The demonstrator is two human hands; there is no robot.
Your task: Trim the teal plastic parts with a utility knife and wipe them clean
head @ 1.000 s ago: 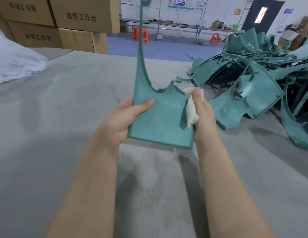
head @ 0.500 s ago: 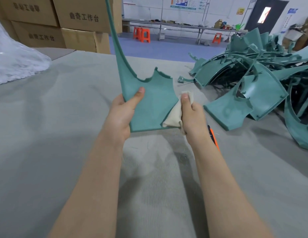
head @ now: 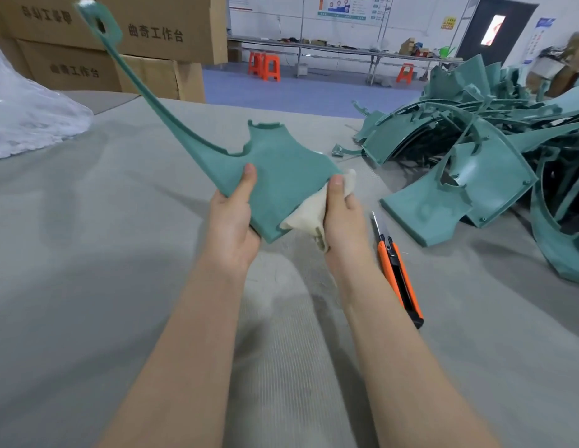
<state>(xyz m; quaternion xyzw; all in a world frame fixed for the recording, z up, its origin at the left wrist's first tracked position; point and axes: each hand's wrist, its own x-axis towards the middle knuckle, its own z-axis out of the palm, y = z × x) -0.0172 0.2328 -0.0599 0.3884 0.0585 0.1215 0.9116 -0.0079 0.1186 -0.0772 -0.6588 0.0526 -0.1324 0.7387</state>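
Grey felt bench (head: 88, 253), teal part (head: 281, 176) held above it with its long tail pointing to 11 o'clock, left hand (head: 231, 221) gripping the near corner, right hand (head: 341, 218) pinching a cloth (head: 309, 211) on its 4 o'clock edge.

The held teal part (head: 281, 176) is moulded plastic, its near face matt and finely grained. The rag (head: 309, 215) against its edge is soft, creased, off-white cloth. The utility knife (head: 394, 270) has a glossy orange and black plastic body and a bare metal blade. The table cover (head: 88, 253) is matt grey ribbed fabric. The pile of teal parts (head: 475, 163) shows smoother, faintly shiny plastic faces. The boxes (head: 172, 30) are brown cardboard, and the bag (head: 23, 124) is crinkled clear film.
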